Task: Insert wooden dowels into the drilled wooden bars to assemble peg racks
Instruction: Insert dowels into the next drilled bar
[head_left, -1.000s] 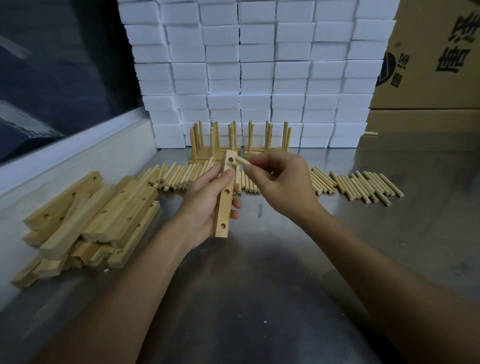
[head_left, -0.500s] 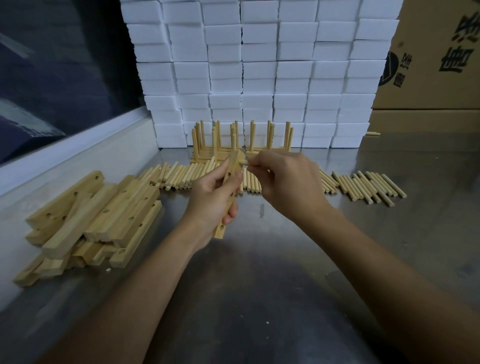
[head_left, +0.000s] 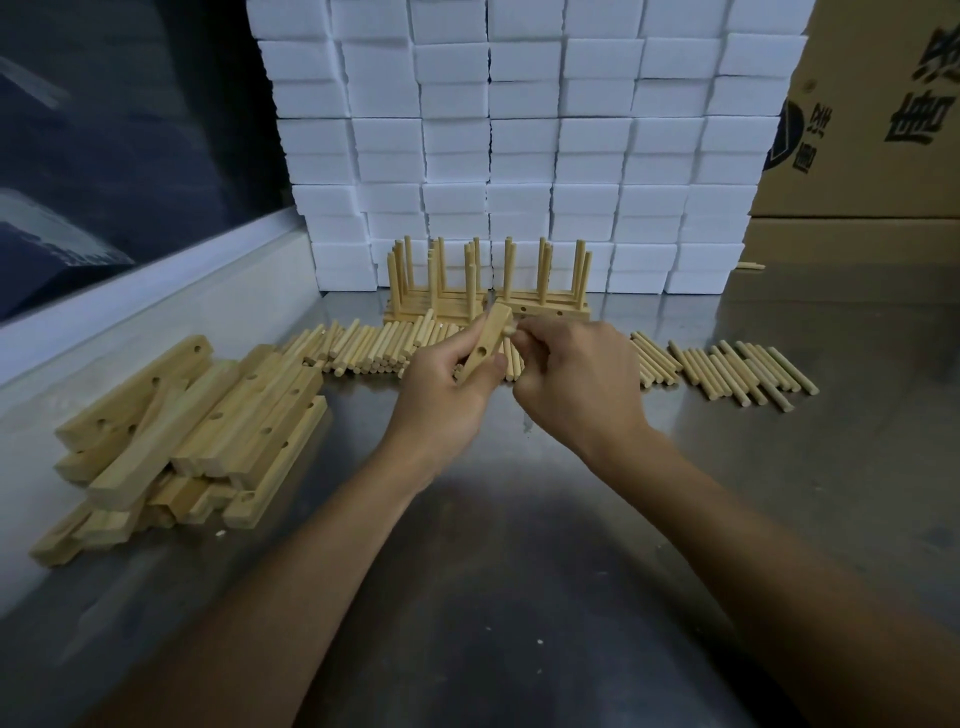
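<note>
While the left hand (head_left: 447, 395) holds one pale square-section drilled bar (head_left: 485, 340) tilted above the steel worktop (head_left: 519, 597), the right hand (head_left: 576, 384) pinches a short round dowel (head_left: 510, 329) at the bar's upper hole; seating depth unclear. Since a second ago the bar has turned more edge-on. Loose dowels (head_left: 737, 371) lie in a row behind; finished racks (head_left: 483, 291), apparently two groups; drilled bars (head_left: 197, 431) heaped left.
</note>
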